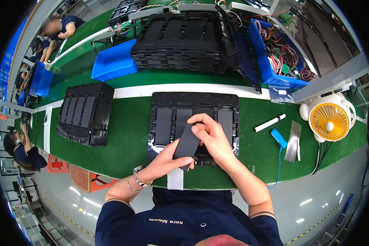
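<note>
Between my two hands is a flat, dark rectangular block (pixel 187 144), tilted above a black plastic tray (pixel 194 98). My left hand (pixel 171 158) grips its near end, thumb lying on top. The fingers of my right hand (pixel 210 134) close around its far right edge, thumb and forefinger near the upper corner. Below, the tray has long slots, and several similar dark blocks (pixel 225 123) lie in them. My hands and the held block hide the tray's middle.
Stacked black trays stand at left (pixel 85 112) and at the back (pixel 178 45). Nearby are an empty-looking blue bin (pixel 115 61), a blue bin of wires (pixel 270 71), a white marker (pixel 269 123), a blue wrist strap (pixel 279 138), a ruler (pixel 292 141) and a yellow-and-white fan (pixel 330 121). Other people sit far left.
</note>
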`<state>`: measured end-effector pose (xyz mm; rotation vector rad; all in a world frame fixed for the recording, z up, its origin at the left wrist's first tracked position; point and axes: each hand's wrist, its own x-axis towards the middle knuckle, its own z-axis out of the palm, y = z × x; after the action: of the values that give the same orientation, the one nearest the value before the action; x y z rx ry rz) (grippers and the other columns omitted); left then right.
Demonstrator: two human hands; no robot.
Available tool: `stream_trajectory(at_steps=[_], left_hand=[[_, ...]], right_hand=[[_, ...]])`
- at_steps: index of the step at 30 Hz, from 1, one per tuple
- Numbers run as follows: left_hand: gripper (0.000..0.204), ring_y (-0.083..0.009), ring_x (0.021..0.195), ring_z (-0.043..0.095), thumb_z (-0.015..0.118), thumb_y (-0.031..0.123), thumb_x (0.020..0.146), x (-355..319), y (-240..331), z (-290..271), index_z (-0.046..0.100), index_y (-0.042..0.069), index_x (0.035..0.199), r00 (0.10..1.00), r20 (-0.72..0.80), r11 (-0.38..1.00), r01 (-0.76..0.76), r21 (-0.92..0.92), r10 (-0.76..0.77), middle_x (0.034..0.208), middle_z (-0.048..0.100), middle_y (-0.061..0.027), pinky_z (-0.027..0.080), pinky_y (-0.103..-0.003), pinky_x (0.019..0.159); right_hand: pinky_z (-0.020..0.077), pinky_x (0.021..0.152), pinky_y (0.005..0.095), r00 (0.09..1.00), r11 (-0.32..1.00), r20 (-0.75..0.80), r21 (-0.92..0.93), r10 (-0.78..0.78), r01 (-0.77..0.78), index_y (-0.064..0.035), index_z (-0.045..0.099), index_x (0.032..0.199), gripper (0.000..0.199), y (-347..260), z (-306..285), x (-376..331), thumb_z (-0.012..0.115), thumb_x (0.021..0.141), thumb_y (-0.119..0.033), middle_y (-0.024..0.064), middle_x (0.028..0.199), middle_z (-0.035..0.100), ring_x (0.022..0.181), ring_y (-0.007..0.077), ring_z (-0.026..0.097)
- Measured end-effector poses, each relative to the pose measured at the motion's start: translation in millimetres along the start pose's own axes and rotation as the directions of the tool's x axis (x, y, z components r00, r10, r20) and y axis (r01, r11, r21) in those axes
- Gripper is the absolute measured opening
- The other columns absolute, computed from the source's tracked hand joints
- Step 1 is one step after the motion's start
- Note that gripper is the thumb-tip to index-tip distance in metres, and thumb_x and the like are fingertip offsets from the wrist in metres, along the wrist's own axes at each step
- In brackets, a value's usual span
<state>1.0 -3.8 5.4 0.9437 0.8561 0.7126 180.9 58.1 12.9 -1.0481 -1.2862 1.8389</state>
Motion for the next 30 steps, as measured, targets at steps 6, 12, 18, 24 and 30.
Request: stream_trajectory(at_steps=[6, 12, 18, 24, 30], left_hand=[[0.034, -0.0113, 0.081, 0.062, 0.060, 0.013, 0.095, -1.6, 0.7, -0.4, 0.046, 0.000, 0.123, 1.000, 0.016, 1.000, 0.015, -0.021, -0.014, 0.089, 0.062, -0.0057, 0.051, -0.027, 0.073], [0.034, -0.0115, 0.081, 0.062, 0.060, 0.013, 0.095, -2.2, -3.3, -1.3, 0.046, 0.000, 0.124, 1.000, 0.010, 1.000, 0.012, -0.023, -0.012, 0.089, 0.062, -0.0060, 0.051, -0.027, 0.073], [0.033, -0.0123, 0.080, 0.063, 0.060, 0.012, 0.094, -1.4, -1.2, -1.2, 0.046, 0.000, 0.122, 1.000, 0.008, 1.000, 0.012, -0.015, -0.012, 0.089, 0.062, -0.0067, 0.051, -0.027, 0.072], [0.033, -0.0121, 0.080, 0.063, 0.060, 0.011, 0.094, -0.3, -0.1, -1.8, 0.046, 0.001, 0.122, 1.000, 0.008, 1.000, 0.013, -0.010, -0.013, 0.089, 0.063, -0.0067, 0.050, -0.027, 0.072], [0.033, -0.0130, 0.076, 0.064, 0.061, 0.010, 0.091, 0.7, 0.0, -1.6, 0.046, 0.001, 0.119, 0.998, -0.019, 0.998, 0.057, 0.010, -0.056, 0.087, 0.064, -0.0080, 0.050, -0.027, 0.069]], right_hand=[[0.0371, 0.065, 0.0217, 1.000, 1.000, 0.007, 0.005, -0.011, 0.011, -0.0064, 0.056, 0.112, 0.019, -0.6, -0.6, -0.3, 0.054, 0.096, -0.016, -0.0045, 0.079, 0.060, 0.074, 0.0028, 0.050], [0.0366, 0.064, 0.0219, 1.000, 1.000, 0.007, 0.002, -0.018, 0.018, -0.0065, 0.056, 0.112, 0.019, -0.7, 0.2, -0.2, 0.055, 0.096, -0.016, -0.0046, 0.079, 0.060, 0.074, 0.0028, 0.049], [0.0366, 0.064, 0.0220, 1.000, 1.000, -0.003, -0.008, 0.004, -0.004, -0.0064, 0.056, 0.112, 0.019, 1.3, 0.2, 0.6, 0.054, 0.096, -0.016, -0.0042, 0.080, 0.061, 0.073, 0.0029, 0.049], [0.0370, 0.064, 0.0219, 1.000, 1.000, 0.000, -0.004, 0.012, -0.012, -0.0068, 0.056, 0.112, 0.019, 0.8, -1.1, 0.9, 0.054, 0.095, -0.016, -0.0041, 0.080, 0.061, 0.074, 0.0028, 0.050], [0.0370, 0.065, 0.0215, 1.000, 0.999, 0.003, 0.034, 0.021, -0.021, -0.0073, 0.056, 0.112, 0.018, 1.3, -0.6, 1.7, 0.055, 0.096, -0.014, -0.0045, 0.082, 0.061, 0.075, 0.0025, 0.050]])
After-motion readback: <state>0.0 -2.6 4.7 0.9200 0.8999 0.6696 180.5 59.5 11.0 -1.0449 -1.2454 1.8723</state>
